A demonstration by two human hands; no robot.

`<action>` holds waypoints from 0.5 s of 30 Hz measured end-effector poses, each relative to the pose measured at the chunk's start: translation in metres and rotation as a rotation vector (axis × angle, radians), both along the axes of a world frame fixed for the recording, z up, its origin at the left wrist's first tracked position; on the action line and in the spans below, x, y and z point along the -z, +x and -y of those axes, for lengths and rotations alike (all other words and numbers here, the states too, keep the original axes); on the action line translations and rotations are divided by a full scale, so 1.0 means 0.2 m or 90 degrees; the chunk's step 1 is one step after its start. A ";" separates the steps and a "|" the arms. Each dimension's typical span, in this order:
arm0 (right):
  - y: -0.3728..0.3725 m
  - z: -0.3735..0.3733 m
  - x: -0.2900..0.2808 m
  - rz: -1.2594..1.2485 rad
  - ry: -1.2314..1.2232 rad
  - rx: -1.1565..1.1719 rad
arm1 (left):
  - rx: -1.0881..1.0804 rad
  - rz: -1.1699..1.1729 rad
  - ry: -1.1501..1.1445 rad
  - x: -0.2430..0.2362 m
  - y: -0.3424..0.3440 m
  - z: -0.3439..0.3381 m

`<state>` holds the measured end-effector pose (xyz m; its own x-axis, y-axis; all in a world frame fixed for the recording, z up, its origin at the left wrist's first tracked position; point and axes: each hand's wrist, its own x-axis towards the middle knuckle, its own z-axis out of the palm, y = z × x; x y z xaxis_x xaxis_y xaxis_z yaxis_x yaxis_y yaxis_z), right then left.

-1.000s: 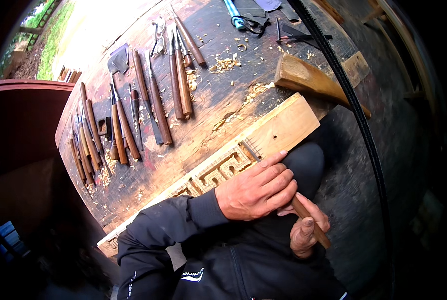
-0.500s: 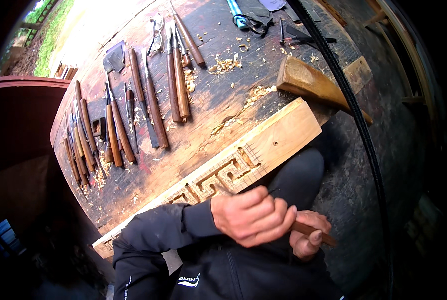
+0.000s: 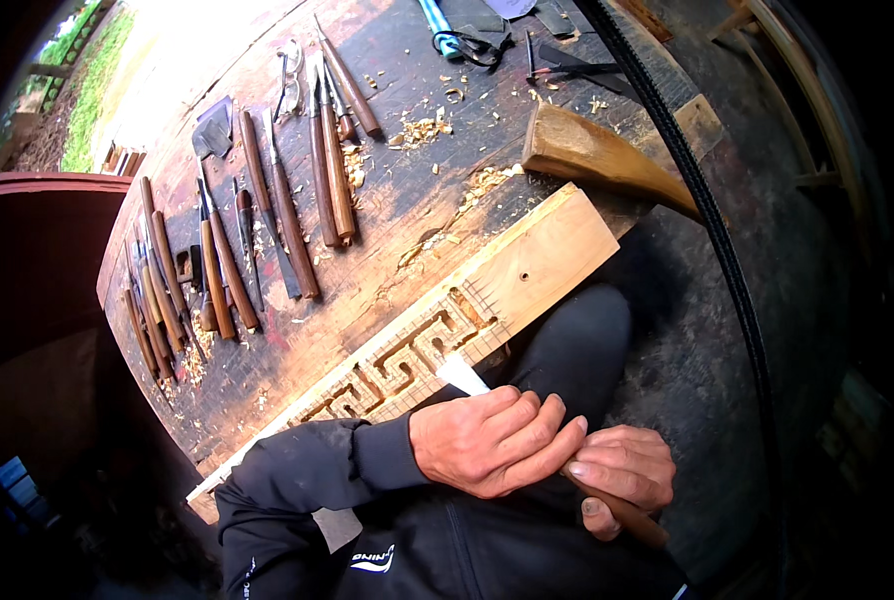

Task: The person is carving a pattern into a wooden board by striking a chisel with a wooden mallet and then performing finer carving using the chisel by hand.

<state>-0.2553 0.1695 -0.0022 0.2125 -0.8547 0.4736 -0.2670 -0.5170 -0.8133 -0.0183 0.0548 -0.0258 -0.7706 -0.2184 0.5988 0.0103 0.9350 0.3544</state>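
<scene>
Dark old bench [image 3: 362, 290], with a bunch of tools [image 3: 287, 205] on the left. The carved board [image 3: 422, 345] slants along its near edge, and a wooden mallet [image 3: 607, 155] sits past the board's right end. Chisel [image 3: 622, 512] has its bright blade at the board's near side, can't tell if touching. Left hand [image 3: 497, 440]'s wrapped round its front, right hand [image 3: 627, 472]'s gripping the handle. Shavings [image 3: 422, 133] on the far side.

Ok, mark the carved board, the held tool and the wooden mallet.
Carved board [image 3: 419, 346]: head view, on its grooved face.
Held tool [image 3: 623, 513]: head view, on its wooden handle.
Wooden mallet [image 3: 589, 150]: head view, on its thick body.
</scene>
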 end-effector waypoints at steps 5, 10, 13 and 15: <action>0.03 0.02 -0.03 -0.029 -0.050 0.029 | -0.063 -0.006 -0.044 -0.03 0.03 -0.03; 0.11 0.05 -0.02 -0.001 -0.095 0.063 | -0.235 0.120 -0.194 -0.09 0.19 -0.11; 0.15 0.06 -0.02 0.029 -0.104 0.053 | -0.265 0.105 -0.089 -0.06 0.28 -0.19; 0.17 0.05 -0.03 0.027 -0.109 0.055 | -0.257 0.089 0.025 -0.04 0.32 -0.22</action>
